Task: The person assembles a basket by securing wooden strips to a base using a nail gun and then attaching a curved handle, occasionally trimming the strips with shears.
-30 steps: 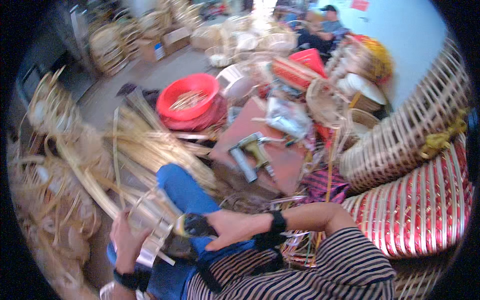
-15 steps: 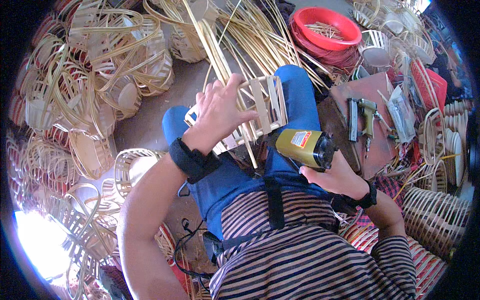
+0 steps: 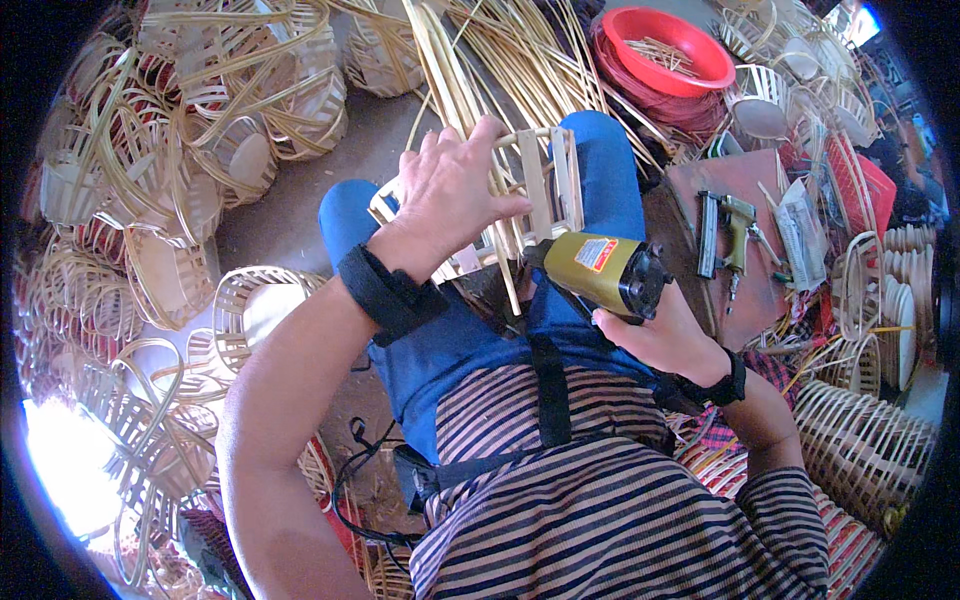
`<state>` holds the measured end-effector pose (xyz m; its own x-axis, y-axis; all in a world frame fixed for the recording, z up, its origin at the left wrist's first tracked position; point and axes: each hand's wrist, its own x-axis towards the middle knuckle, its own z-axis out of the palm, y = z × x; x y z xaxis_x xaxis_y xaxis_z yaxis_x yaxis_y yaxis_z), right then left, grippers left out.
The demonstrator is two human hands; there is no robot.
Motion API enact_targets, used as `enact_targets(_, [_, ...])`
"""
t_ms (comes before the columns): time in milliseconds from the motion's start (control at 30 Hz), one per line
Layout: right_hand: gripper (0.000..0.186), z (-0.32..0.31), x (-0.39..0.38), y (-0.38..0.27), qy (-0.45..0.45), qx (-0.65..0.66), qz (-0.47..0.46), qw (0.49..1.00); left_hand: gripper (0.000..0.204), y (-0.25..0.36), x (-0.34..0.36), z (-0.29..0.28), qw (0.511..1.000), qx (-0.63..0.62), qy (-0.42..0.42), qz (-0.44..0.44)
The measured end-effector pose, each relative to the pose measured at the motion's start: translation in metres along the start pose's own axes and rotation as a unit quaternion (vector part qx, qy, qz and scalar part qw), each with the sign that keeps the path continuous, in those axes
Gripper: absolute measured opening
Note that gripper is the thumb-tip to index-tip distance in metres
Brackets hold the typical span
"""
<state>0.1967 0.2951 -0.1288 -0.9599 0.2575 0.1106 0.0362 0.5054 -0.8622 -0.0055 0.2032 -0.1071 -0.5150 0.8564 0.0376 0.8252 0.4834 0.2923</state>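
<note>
My left hand (image 3: pixel 445 190) grips a small pale bamboo basket frame (image 3: pixel 543 185) resting over my legs (image 3: pixel 600 170), together with long bamboo strips (image 3: pixel 440 70) lying across it, their far ends reaching away from me. My right hand (image 3: pixel 650 340) holds an olive-green power nailer (image 3: pixel 590 272); its black nose is at the strips on the frame's near side, and I cannot tell whether it touches them. The fingertips of my right hand are partly hidden behind the tool.
Finished baskets (image 3: pixel 160 270) are piled along my left. A red basin (image 3: pixel 700 60) of short sticks sits at the back right. A second nailer (image 3: pixel 735 235) lies on a reddish board (image 3: pixel 750 320) at my right. A woven bundle (image 3: pixel 855 440) stands at lower right.
The view has swung down onto my lap since a second ago. Over the last half second the nailer's nose has come nearer the strips, and my left hand has shifted slightly away from me.
</note>
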Motion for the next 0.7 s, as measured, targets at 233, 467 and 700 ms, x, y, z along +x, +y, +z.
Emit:
enact_targets(233, [0.038,0.004,0.004,-0.008,-0.032,0.020,0.053,0.998,0.061,-0.006,0.004,0.002,1.000,-0.007,0.012,0.011])
enact_targets(467, [0.029,-0.003,-0.018,-0.005,0.034,-0.004,0.044,0.998,0.071,-0.019,-0.002,0.002,0.987,-0.031,0.134,0.087])
enact_targets(700, [0.024,-0.006,-0.014,-0.008,0.029,-0.003,0.024,0.999,0.039,-0.020,0.016,0.002,0.925,-0.110,0.341,0.131])
